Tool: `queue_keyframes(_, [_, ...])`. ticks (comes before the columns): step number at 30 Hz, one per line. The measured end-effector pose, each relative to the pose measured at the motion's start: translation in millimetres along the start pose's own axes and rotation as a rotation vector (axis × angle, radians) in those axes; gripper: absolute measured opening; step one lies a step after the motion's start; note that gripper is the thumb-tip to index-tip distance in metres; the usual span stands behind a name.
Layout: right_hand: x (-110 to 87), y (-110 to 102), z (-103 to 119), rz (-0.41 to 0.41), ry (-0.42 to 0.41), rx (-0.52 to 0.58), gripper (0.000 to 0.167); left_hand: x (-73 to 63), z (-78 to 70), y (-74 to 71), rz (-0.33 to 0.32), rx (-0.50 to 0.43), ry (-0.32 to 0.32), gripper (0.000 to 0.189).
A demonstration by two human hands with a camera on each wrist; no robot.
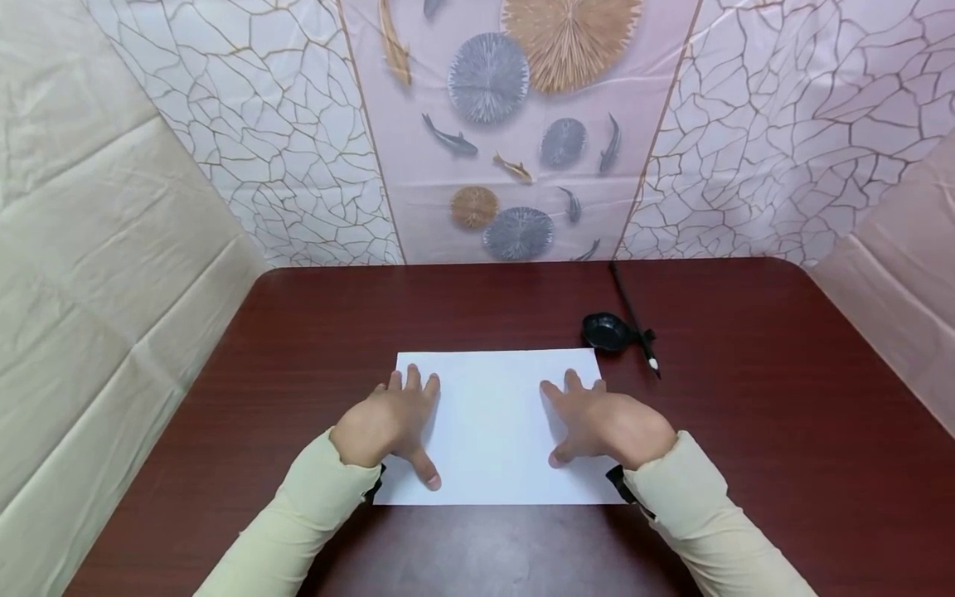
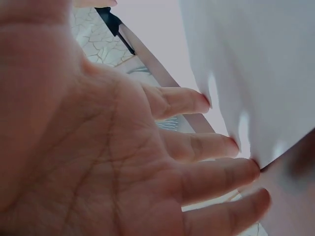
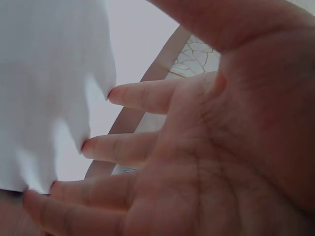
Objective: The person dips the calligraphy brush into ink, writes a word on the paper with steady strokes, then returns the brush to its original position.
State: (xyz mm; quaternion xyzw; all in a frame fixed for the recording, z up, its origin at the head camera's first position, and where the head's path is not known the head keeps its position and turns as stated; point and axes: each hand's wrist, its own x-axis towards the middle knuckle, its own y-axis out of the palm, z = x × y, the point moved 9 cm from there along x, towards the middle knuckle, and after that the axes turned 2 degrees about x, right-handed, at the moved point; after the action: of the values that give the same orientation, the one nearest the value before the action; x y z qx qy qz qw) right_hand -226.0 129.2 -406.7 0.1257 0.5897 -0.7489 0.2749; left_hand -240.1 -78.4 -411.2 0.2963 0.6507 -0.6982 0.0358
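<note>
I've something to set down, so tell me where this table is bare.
Bare: the table left of the paper and left hand, out to the beige cloth; and the right side, beyond the right hand and brush. A narrower strip runs between paper and patterned backdrop. Crowded: the paper's far right corner, beside the black dish.

The table point(image 1: 783, 373) is dark red-brown, with rounded far corners. On it lies a white paper point(image 1: 492, 431), flat, near the middle. At the paper's far right corner there is a black dish point(image 1: 606, 333), and a brush point(image 1: 627, 297) lies across the dish's right end.
</note>
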Motion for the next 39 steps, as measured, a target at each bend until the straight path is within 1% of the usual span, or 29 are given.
queue_keyframes(5, [-4.6,-1.1,3.4,-0.010,-0.005,-0.063,0.095,0.7,-0.2,0.0,0.012,-0.030,-0.012,0.138])
queue_keyframes(9, [-7.1,0.7,3.3,-0.003,0.004,-0.078,0.095,7.6,6.0,-4.3,-0.002,-0.027,0.006,0.128])
queue_keyframes(11, [-8.2,2.0,1.5,0.001,0.015,-0.075,0.096,12.5,13.5,-7.6,-0.009,-0.045,0.014,0.124])
queue_keyframes(13, [-9.1,3.7,-0.7,0.006,0.026,-0.074,0.096,17.0,24.1,-8.6,0.002,-0.072,0.011,0.124])
queue_keyframes(17, [-9.3,6.1,-2.5,0.004,0.024,-0.074,0.095,21.4,45.8,-3.8,0.062,-0.157,0.001,0.130])
queue_keyframes(20, [-7.6,5.3,-1.1,-0.001,0.015,-0.079,0.096,22.8,56.1,0.0,0.086,-0.207,0.019,0.133])
queue_keyframes(24, [-5.8,1.1,0.4,-0.010,0.011,-0.088,0.096,23.1,61.3,0.0,0.082,-0.236,0.036,0.135])
queue_keyframes(28, [-4.0,-5.1,0.7,-0.011,-0.017,-0.071,0.086,22.8,62.9,-0.5,0.076,-0.237,0.037,0.137])
queue_keyframes(30, [-2.7,-13.1,-0.3,-0.023,-0.052,-0.049,0.081,22.5,63.5,-1.6,0.073,-0.231,0.037,0.138])
queue_keyframes(33, [-2.9,-34.8,-7.2,-0.085,-0.111,-0.015,0.074,22.9,63.3,-2.5,0.075,-0.227,0.041,0.138])
queue_keyframes(36, [-7.6,-64.5,-22.2,-0.221,-0.179,0.034,0.066,23.9,61.5,-2.2,0.077,-0.232,0.048,0.138])
queue_keyframes(39, [-14.2,-93.5,-45.4,-0.366,-0.209,0.124,0.054,24.3,60.0,-0.5,0.083,-0.240,0.050,0.138])
